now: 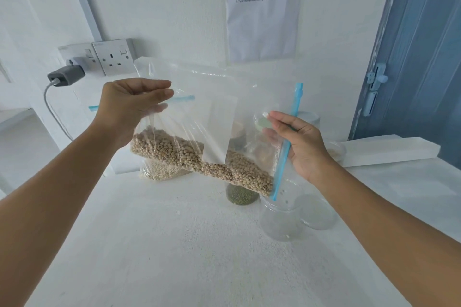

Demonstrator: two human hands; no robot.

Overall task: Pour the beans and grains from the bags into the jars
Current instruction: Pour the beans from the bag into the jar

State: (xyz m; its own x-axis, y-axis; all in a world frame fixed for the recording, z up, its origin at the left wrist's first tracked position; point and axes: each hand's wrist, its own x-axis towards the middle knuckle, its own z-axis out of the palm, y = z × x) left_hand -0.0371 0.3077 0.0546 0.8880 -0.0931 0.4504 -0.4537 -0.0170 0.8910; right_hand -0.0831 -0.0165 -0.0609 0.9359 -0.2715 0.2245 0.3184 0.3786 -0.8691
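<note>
Both hands hold a clear bag (199, 117) of pale beans (199, 161) tilted above the table (174, 244), left hand (132, 107) gripping its bottom, right hand (296, 144) pinching the blue zip (287, 147), whose low end hangs over an open jar (282, 219).

Your left hand (129, 104) and right hand (303, 147) are bare — no gloves, rings or watch — and both forearms show uncovered, no sleeve reaching into view.

Clear bag (199, 117), blue zip strip (284, 157); beige black-eyed beans (199, 159)
</note>
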